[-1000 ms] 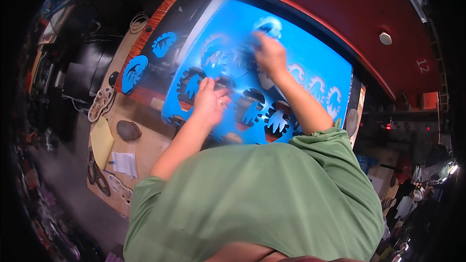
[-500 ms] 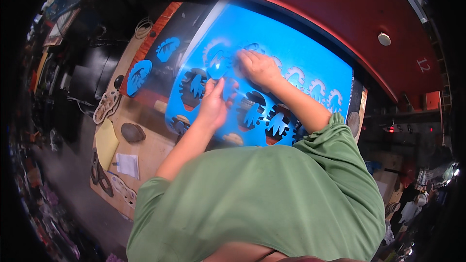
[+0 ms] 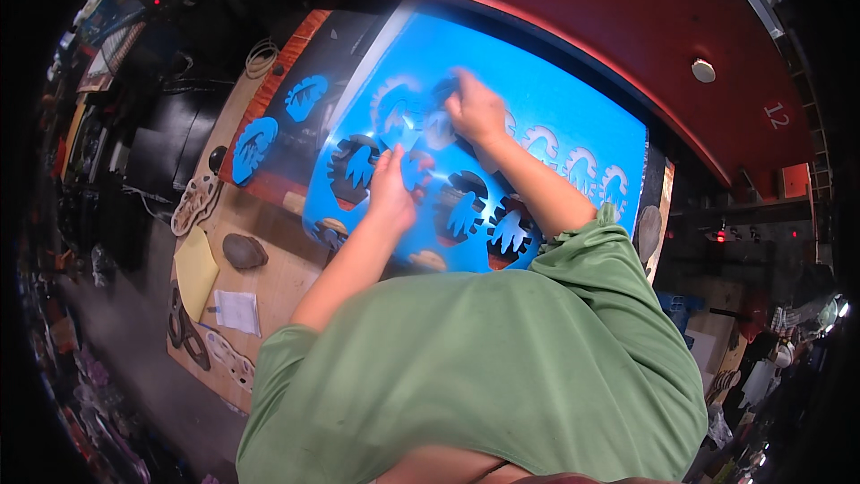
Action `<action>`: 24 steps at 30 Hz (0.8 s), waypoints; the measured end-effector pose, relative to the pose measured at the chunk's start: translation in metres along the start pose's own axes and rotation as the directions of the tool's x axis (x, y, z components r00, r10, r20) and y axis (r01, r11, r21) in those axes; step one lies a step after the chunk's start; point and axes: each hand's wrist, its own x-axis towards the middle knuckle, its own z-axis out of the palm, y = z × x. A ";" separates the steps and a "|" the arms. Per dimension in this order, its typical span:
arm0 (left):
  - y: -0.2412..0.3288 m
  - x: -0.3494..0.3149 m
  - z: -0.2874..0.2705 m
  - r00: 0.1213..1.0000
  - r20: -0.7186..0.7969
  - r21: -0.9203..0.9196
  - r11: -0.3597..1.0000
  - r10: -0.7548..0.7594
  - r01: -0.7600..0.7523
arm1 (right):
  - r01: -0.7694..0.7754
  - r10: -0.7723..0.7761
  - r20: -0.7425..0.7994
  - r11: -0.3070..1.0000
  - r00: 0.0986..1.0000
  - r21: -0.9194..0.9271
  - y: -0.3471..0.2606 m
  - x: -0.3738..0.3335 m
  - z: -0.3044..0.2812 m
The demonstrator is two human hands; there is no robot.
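A large blue sheet [image 3: 528, 72] lies in front of me with rows of toothed, curved cut-outs, several with finger-like blue tongues. My left hand [image 3: 394, 190] is closed over the sheet's left part, thumb up, on a blue cut-out piece [image 3: 399, 133] that is smeared by motion. My right hand [image 3: 477, 111] is above the far row of cut-outs, fingers curled together. What its fingertips pinch, if anything, is too blurred to make out. Two loose blue cut-out pieces, one nearer [image 3: 254, 151] and one farther [image 3: 306, 97], lie on the dark surface left of the sheet.
A red machine beam [image 3: 627, 27] spans the far side. On the wooden table [image 3: 282, 255] at left are a dark stone-like lump [image 3: 244, 251], a yellow paper [image 3: 195, 271], a white pad [image 3: 236, 312], scissors [image 3: 186, 332] and pale perforated pieces [image 3: 195, 204].
My right hand has moved slightly away from me and its fingertips have lifted. The left hand stays nearly in place with the blue piece. The view has shifted slightly.
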 end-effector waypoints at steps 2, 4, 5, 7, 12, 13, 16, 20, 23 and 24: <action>-0.002 0.004 -0.001 0.999 -0.034 0.001 1.000 -0.015 0.015 | 0.177 -0.177 -0.059 0.984 0.982 -0.007 0.001 0.001 0.006; -0.004 0.008 -0.001 0.999 -0.037 0.003 1.000 -0.025 0.026 | 0.041 -0.040 -0.019 0.994 0.999 0.099 0.009 0.005 0.009; -0.004 0.010 -0.002 0.999 -0.029 0.006 1.000 -0.027 0.027 | -0.045 0.040 0.040 0.987 0.998 0.151 0.015 0.008 0.007; -0.005 0.011 -0.003 0.999 -0.036 0.001 0.999 -0.034 0.034 | -0.299 0.316 0.036 0.849 0.948 0.436 0.033 0.026 -0.003; -0.007 0.007 -0.002 0.993 -0.109 0.009 0.999 -0.035 0.036 | -0.235 0.537 -0.453 0.790 0.712 0.566 0.082 0.074 -0.056; -0.007 0.006 -0.001 0.993 -0.109 0.005 0.999 -0.034 0.035 | -0.225 0.548 -0.454 0.776 0.703 0.589 0.089 0.079 -0.069; -0.002 0.004 0.001 0.988 -0.079 0.145 0.982 0.133 -0.121 | -0.151 0.497 -0.435 0.770 0.751 0.620 0.096 0.083 -0.100; 0.014 0.002 -0.005 0.733 0.172 0.756 0.389 0.658 -0.527 | -0.046 0.212 -0.478 0.941 0.852 0.336 0.060 0.070 -0.104; 0.025 0.003 -0.007 0.615 0.258 0.824 0.163 0.745 -0.543 | 0.027 0.087 -0.371 0.956 0.925 0.292 0.008 0.048 -0.077; 0.027 0.003 -0.008 0.673 0.237 0.810 0.240 0.701 -0.535 | 0.133 -0.049 -0.351 0.966 0.935 0.220 -0.012 0.037 -0.063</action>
